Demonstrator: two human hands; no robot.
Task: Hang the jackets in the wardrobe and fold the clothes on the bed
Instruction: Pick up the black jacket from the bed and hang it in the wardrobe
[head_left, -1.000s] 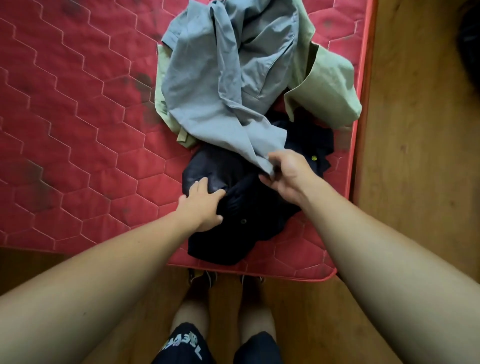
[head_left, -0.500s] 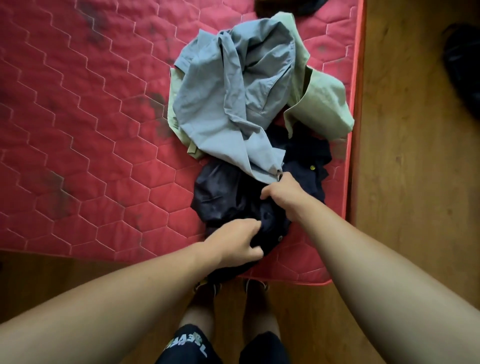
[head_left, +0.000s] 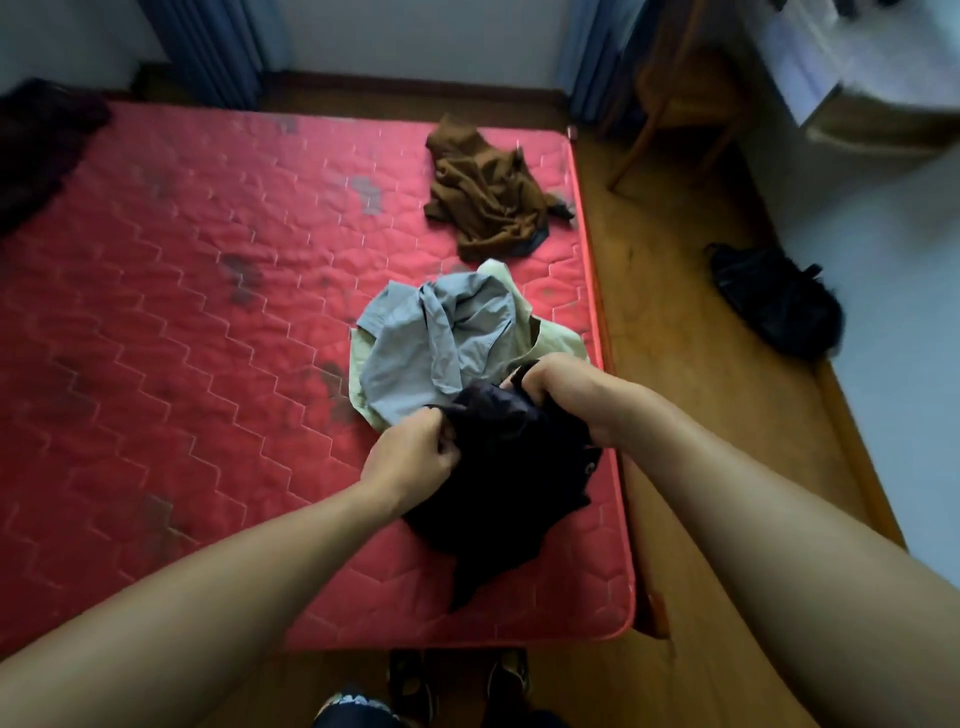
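A dark navy garment (head_left: 511, 483) hangs lifted over the near right part of the red mattress (head_left: 182, 338). My left hand (head_left: 415, 457) grips its left upper edge and my right hand (head_left: 558, 387) grips its right upper edge. Just behind it lies a crumpled grey shirt (head_left: 441, 343) on top of a pale green garment (head_left: 556, 340). Farther back near the mattress's right edge a brown garment (head_left: 488, 192) lies in a heap.
A dark cloth (head_left: 36, 145) lies at the mattress's far left corner. On the wooden floor to the right sit a black bag (head_left: 774, 301) and a wooden chair (head_left: 680, 98). Blue curtains (head_left: 208, 47) hang behind the bed. My feet stand at the bed's near edge.
Both hands closed on the dark garment and lifted it off the mattress, pulling it from under the grey shirt. My view rose, showing the whole bed and room.
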